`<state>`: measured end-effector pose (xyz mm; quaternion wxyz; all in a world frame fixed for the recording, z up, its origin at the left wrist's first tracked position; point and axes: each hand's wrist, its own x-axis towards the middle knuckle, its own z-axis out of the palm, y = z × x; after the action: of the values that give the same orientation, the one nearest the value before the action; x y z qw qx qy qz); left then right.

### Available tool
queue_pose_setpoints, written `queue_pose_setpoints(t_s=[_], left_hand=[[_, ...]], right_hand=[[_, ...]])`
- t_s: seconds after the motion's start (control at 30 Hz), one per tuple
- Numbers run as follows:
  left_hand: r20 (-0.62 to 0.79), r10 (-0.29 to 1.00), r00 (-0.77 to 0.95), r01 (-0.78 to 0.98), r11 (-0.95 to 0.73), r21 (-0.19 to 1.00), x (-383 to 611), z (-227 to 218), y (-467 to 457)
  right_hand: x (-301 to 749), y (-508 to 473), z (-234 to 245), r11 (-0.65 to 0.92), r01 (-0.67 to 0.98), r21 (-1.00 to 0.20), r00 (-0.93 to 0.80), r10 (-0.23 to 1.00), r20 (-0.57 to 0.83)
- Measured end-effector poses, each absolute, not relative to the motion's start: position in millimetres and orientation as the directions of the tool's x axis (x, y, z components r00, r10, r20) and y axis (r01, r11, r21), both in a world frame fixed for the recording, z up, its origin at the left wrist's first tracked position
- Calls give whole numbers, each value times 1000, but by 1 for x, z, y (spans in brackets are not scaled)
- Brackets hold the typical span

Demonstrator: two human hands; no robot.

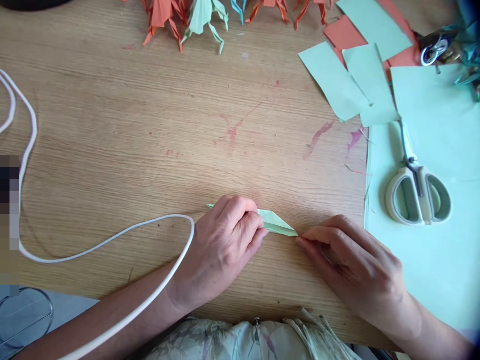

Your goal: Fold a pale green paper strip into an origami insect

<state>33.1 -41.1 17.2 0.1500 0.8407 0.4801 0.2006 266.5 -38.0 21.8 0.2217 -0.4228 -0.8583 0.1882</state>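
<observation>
A narrow folded piece of light green paper [276, 222] lies between my two hands near the table's front edge. My left hand [228, 240] is closed around its middle, and the thin far tip sticks out past the knuckles to the left. With thumb and forefinger, my right hand [352, 270] pinches the pointed right end of the same paper. The part under my left fingers is hidden.
Scissors [412, 195] rest on large light green sheets [423, 270] at the right. Cut green pieces [333, 80] and red paper [345, 35] lie behind. Folded paper figures [202, 17] stand at the back. A white cable [112, 240] loops across my left forearm.
</observation>
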Motion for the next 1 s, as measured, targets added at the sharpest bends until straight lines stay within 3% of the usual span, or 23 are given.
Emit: queue_pose_setpoints(t_s=[0.3, 0.6, 1.0], left_hand=[[204, 868, 453, 747, -494, 445, 33, 17, -41], [200, 889, 412, 766, -457, 452, 35, 17, -42], [171, 912, 373, 768, -407, 494, 38, 16, -41]], right_hand=[[258, -37, 16, 564, 632, -531, -562, 806, 186], [256, -38, 17, 549, 705, -449, -545, 824, 151], [249, -34, 19, 474, 726, -499, -491, 865, 106]])
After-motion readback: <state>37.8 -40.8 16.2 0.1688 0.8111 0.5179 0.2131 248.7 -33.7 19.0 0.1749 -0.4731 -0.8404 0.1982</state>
